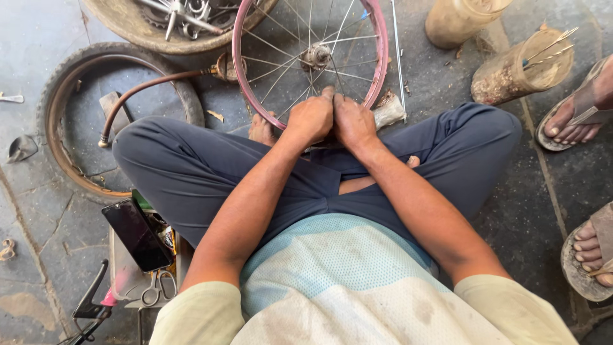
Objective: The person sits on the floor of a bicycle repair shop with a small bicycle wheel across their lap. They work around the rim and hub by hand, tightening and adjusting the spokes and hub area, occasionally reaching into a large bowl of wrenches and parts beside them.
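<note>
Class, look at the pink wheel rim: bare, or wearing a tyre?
Bare. The pink wheel rim shows no rubber around it; a loose tyre lies separately on the floor.

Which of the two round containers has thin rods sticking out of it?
The right container, lying tilted nearest the sandalled foot; the other container shows no rods.

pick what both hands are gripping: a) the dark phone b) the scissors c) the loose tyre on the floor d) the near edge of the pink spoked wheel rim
d: the left hand and right hand sit side by side, closed on the near edge of the pink wheel rim; the phone, scissors and tyre lie untouched off to the left.
</note>
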Available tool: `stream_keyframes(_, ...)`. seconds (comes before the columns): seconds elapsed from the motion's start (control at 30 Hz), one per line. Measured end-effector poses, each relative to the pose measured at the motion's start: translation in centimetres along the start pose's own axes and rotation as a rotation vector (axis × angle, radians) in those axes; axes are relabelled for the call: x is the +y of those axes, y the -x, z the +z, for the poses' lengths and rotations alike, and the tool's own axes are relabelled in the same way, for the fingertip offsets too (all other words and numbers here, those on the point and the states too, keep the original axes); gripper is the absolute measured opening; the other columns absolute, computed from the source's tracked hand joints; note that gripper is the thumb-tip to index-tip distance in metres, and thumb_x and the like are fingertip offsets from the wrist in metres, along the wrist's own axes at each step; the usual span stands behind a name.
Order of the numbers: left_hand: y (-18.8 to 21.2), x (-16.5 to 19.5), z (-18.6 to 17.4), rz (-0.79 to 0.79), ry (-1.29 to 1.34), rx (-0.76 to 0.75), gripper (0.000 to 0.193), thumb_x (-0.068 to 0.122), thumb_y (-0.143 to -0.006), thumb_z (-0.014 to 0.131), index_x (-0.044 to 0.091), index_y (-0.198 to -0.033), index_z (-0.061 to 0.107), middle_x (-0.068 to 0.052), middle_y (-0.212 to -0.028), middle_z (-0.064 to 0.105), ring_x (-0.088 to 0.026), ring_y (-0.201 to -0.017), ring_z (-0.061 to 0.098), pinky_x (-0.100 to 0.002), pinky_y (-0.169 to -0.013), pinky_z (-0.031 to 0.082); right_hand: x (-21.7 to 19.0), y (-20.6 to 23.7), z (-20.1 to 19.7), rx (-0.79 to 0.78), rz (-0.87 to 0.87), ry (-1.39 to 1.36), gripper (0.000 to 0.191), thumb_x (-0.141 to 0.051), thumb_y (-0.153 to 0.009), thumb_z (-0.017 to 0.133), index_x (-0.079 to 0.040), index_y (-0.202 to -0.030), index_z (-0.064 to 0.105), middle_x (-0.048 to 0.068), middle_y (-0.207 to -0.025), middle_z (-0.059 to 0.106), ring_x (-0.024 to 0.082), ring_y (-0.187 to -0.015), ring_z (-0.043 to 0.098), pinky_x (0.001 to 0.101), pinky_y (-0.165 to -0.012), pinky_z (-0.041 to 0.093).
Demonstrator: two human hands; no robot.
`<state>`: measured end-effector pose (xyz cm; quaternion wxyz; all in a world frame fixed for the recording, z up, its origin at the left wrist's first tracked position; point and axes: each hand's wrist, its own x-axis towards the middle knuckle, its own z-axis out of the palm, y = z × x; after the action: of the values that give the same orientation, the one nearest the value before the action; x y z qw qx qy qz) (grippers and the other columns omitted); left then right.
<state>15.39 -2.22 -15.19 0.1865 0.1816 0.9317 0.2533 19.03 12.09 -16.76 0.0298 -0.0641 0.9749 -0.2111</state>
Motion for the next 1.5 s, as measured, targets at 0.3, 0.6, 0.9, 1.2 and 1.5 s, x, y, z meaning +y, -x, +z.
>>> stream_keyframes(0.3, -0.1, -0.3, -0.9, 0.061, -0.005, -0.049, 0.053, 0.009, -0.091, 0.047, -0.004, -0.143, 0.044, -0.031, -0.106, 0.070, -0.046, -0.103, 0.069, -0.054, -0.085, 0.054, 2.0, -0.1, 1.8, -0.139, 0.054, -0.004, 0.026, -0.012, -0.089, 0.060, 0.001, -0.112, 0.061, 0.027, -0.107, 0.069, 0.048, -0.095, 0.067, 0.0564, -0.081, 0.052)
stream_keyframes(0.6, 0.2, -0.1, -0.4, 0.033, 0.008, -0.009, 0.058, 0.013, -0.087, 0.057, -0.004, -0.140, 0.043, -0.030, -0.103, 0.070, -0.046, -0.100, 0.069, -0.054, -0.082, 0.054, 2.9, -1.8, 1.0, -0.398, 0.365, -0.852, 0.055, 0.001, -0.086, 0.055, -0.005, -0.140, 0.053, 0.028, -0.087, 0.067, 0.042, -0.061, 0.066, 0.0453, -0.055, 0.047)
stream_keyframes(0.9, -0.2, 0.2, -0.6, -0.050, 0.041, -0.090, 0.043, 0.010, -0.089, 0.051, -0.004, -0.130, 0.048, -0.030, -0.103, 0.071, -0.046, -0.100, 0.069, -0.055, -0.084, 0.053, 0.1, -0.3, 0.1, -0.088, 0.119, 0.043, 0.016, -0.006, -0.091, 0.059, 0.001, -0.106, 0.059, 0.027, -0.087, 0.071, 0.048, -0.085, 0.070, 0.0588, -0.073, 0.053)
stream_keyframes(1.2, 0.2, 0.8, -0.5, -0.059, 0.033, -0.043, 0.033, 0.010, -0.090, 0.047, -0.004, -0.120, 0.050, -0.031, -0.101, 0.071, -0.046, -0.098, 0.070, -0.055, -0.084, 0.053, -0.1, 0.0, -1.2, -0.131, -0.037, 0.057, 0.019, -0.013, -0.087, 0.063, -0.005, -0.104, 0.067, 0.022, -0.098, 0.071, 0.045, -0.090, 0.069, 0.0561, -0.075, 0.055)
stream_keyframes(1.5, -0.2, 0.1, 0.1, -0.025, 0.029, -0.024, 0.032, 0.011, -0.093, 0.044, -0.006, -0.120, 0.049, -0.029, -0.101, 0.072, -0.045, -0.099, 0.070, -0.055, -0.083, 0.053, -0.8, -0.3, -0.5, -0.082, 0.000, 0.032, 0.027, -0.022, -0.082, 0.071, -0.004, -0.101, 0.069, 0.022, -0.098, 0.071, 0.044, -0.089, 0.070, 0.0535, -0.076, 0.056)
